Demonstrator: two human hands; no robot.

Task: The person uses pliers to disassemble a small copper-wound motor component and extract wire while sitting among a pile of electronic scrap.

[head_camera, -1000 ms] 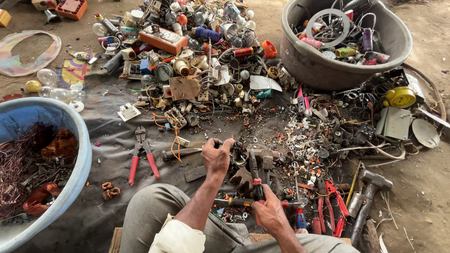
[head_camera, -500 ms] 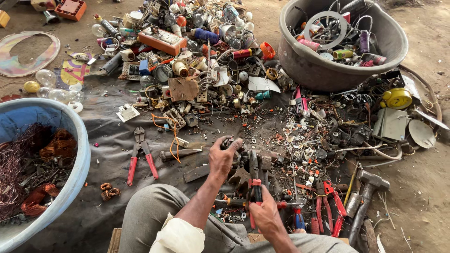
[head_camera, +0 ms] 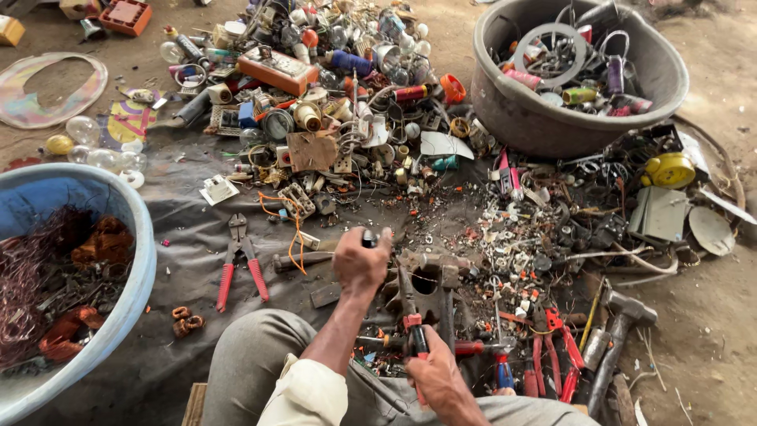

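My left hand [head_camera: 359, 262] is closed around a small dark part whose tip shows above the fingers, held over the grey sheet [head_camera: 181, 276]. My right hand [head_camera: 438, 382] grips a screwdriver with a red and black handle [head_camera: 415, 335], its shaft pointing up toward a rusty metal block with a round hole [head_camera: 426, 278]. The block lies between the two hands, just right of my left hand. My knees in grey trousers [head_camera: 252, 355] fill the bottom of the view.
A blue tub [head_camera: 140, 260] with copper wire stands at left, and a grey tub [head_camera: 512, 110] of scrap at top right. Red-handled pliers [head_camera: 240, 264] lie left of my left hand. A hammer [head_camera: 623, 327], more red pliers [head_camera: 556, 355] and a big scrap heap [head_camera: 347, 102] surround the hands.
My left hand has shifted slightly left with the dark part. My right hand has drawn back a little toward my body with the screwdriver.
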